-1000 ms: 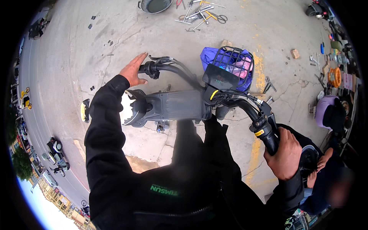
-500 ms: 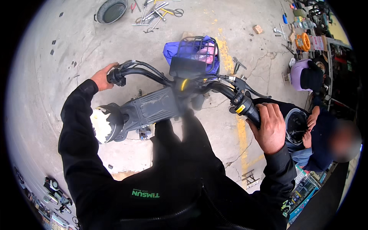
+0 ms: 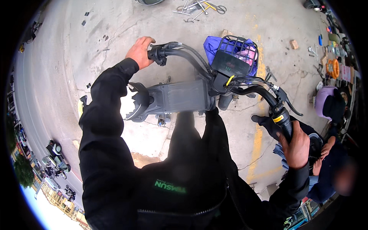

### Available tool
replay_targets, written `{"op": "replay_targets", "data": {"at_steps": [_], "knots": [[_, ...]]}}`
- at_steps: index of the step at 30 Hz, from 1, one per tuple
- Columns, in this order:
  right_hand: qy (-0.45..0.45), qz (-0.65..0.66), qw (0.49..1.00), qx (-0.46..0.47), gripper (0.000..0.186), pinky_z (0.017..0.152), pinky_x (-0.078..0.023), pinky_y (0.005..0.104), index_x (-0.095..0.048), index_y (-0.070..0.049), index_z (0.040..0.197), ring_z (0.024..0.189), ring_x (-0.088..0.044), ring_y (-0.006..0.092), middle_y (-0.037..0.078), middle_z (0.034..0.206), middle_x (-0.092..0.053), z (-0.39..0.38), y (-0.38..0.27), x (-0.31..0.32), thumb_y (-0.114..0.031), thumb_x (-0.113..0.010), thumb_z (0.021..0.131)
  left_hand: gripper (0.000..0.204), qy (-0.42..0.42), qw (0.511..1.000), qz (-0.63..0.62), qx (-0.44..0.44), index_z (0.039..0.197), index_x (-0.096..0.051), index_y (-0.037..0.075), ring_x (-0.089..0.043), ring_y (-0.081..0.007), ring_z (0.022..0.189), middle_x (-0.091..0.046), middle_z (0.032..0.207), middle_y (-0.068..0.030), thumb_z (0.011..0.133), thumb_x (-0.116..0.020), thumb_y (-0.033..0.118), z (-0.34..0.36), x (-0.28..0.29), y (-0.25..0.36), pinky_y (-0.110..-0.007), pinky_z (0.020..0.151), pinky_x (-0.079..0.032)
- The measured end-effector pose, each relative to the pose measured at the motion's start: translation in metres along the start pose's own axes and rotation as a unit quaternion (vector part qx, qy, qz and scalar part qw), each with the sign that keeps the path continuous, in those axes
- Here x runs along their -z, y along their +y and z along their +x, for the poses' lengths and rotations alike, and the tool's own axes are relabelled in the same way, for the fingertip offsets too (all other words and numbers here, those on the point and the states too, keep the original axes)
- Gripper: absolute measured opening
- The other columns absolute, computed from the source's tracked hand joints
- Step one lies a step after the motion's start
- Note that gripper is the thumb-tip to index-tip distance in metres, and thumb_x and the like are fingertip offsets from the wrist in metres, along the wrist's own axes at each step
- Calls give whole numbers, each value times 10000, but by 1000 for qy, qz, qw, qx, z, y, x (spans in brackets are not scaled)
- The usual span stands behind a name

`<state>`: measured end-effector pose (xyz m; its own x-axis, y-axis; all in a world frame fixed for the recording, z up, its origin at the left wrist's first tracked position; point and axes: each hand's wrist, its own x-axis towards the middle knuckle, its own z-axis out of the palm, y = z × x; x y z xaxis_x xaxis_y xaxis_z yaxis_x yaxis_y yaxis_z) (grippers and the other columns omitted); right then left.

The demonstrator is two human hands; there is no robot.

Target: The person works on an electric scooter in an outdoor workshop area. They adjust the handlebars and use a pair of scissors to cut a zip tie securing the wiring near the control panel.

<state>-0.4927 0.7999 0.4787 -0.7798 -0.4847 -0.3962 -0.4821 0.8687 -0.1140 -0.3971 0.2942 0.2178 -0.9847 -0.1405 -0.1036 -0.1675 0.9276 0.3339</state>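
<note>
I stand beside a dark electric scooter, with its deck (image 3: 180, 96) lying crosswise in front of me and a torn seat (image 3: 128, 107) under my left arm. My left hand (image 3: 142, 51) is on the left handlebar grip, its fingers curled over the end, though the grip is mostly hidden. My right hand (image 3: 296, 145) is closed round the black right grip (image 3: 285, 126), below the brake lever (image 3: 292, 105). Between the bars are a yellow band (image 3: 230, 80) and a dark front panel (image 3: 230, 63), with a basket (image 3: 237, 44) holding blue and pink items behind them.
A person (image 3: 326, 176) at my lower right handles a dark helmet (image 3: 315, 147); another person in purple (image 3: 326, 101) crouches farther right. Scattered tools (image 3: 201, 9), a tub (image 3: 149, 2), a brick (image 3: 294, 44) and an orange coil (image 3: 332, 68) lie around. Parked scooters (image 3: 55, 161) line the road at left.
From a second ago, both hands and handlebars have moved slightly upward in view; the right ones also shifted right. The left hand has closed onto its grip. The view swung during the interval.
</note>
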Motion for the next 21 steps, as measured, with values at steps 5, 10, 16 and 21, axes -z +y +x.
{"op": "replay_targets", "data": {"at_steps": [5,10,16,21], "knots": [[-142,4,989,-38,356,675,-499,460,-566,38,998,750,-627,442,261,824,-636,8,-4,16,-172,-752,778,515,-26,999,33,23,1217,-597,142,-507,-295,1254,-472,1396,-84,729,-754,201,-4,-9,0,-411,1021,-473],[-243,267,920,-150,338,457,-456,283,-572,29,988,486,-572,156,51,667,-570,30,11,16,-184,-743,789,496,-23,996,42,75,1221,-607,139,-515,-311,1249,-484,1390,-78,750,-751,197,-9,-13,7,-415,1015,-478],[-163,139,970,-117,333,409,-432,334,-586,-13,1059,428,-559,181,77,629,-568,26,14,-1,-151,-727,790,746,166,982,28,88,1399,-400,86,-427,-415,1298,-350,1466,-203,760,-770,194,-86,-27,14,-441,1063,-421],[101,-249,963,21,353,664,-544,497,-545,-61,1150,801,-690,371,216,849,-689,5,10,-30,-128,-664,825,674,153,940,-111,285,1366,-405,29,-514,-392,1203,-438,1352,-220,795,-730,178,-316,-103,27,-438,1003,-451]]}}
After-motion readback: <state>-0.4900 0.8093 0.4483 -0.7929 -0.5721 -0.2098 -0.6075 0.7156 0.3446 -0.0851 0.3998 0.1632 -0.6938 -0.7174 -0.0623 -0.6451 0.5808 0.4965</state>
